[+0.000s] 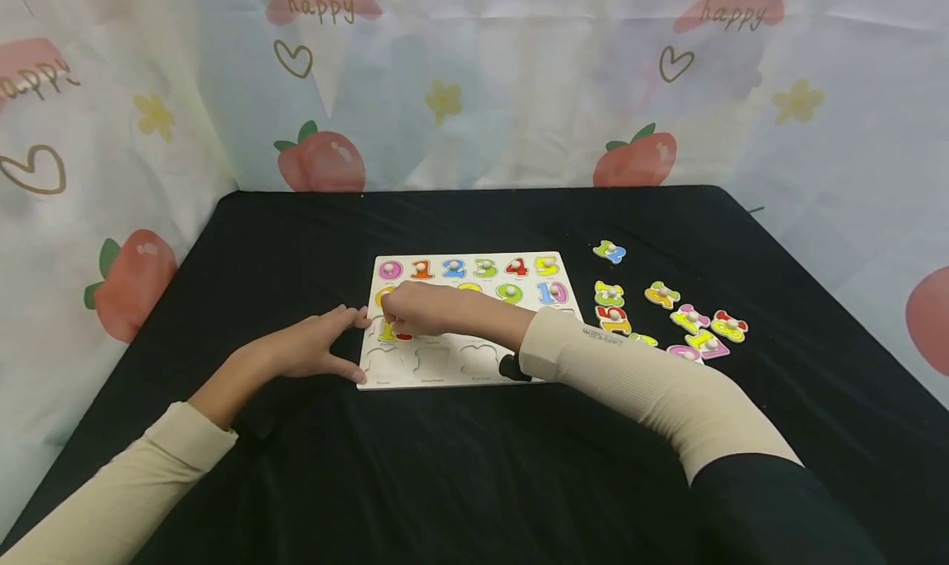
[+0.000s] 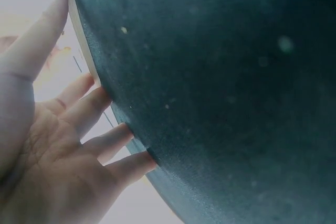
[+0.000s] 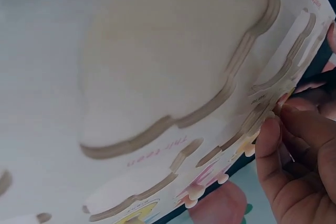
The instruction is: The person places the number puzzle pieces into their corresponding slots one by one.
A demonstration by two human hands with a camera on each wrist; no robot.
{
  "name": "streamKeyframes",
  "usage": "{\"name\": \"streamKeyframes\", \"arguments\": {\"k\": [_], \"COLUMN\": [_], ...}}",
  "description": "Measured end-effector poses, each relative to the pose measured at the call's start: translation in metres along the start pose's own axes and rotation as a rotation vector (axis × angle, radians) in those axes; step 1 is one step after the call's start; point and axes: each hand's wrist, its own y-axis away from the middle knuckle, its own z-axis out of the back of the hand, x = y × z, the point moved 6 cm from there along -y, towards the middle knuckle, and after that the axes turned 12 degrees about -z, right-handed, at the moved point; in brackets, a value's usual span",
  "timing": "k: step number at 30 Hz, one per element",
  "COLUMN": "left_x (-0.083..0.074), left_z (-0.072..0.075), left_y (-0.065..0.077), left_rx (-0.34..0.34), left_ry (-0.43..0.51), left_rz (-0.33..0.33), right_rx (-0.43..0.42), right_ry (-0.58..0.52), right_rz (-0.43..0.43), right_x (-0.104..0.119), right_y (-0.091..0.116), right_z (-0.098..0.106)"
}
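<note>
A white number puzzle board (image 1: 404, 377) lies on the black cloth, with colored number pieces in its upper rows and bare recesses lower down. My left hand (image 1: 307, 347) rests at the board's left edge, thumb and fingertips touching it; the left wrist view shows that hand (image 2: 63, 145) with spread, fairly straight fingers. Over the board's left part, my right hand (image 1: 426, 308) pinches a number piece (image 1: 385, 332) with a yellow-green 1 and some red showing below the fingers. In the right wrist view, thumb and index of that hand (image 3: 299, 156) meet, mostly hiding the piece.
Several loose number pieces lie right of the board, among them a green-and-blue one (image 1: 610, 252), a red-orange one (image 1: 612, 319) and a red-and-yellow one (image 1: 730, 326). My right forearm crosses the board and hides part of it. A printed curtain (image 1: 511, 95) hangs behind the table.
</note>
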Motion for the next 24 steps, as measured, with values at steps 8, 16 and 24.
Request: {"name": "streamKeyframes", "arguments": {"k": [8, 16, 24], "left_x": [0.001, 0.000, 0.001], "left_z": [0.000, 0.000, 0.000], "left_y": [-0.001, 0.000, 0.000], "left_rx": [0.005, -0.007, 0.003], "left_ry": [-0.007, -0.005, -0.002], "left_rz": [0.005, -0.020, 0.000], "right_rx": [-0.004, 0.006, 0.014], "right_ry": [0.017, 0.068, 0.029], "right_rz": [0.011, -0.016, -0.045], "right_x": [0.006, 0.012, 0.009], "right_y": [-0.008, -0.007, -0.005], "right_z": [-0.002, -0.002, -0.002]}}
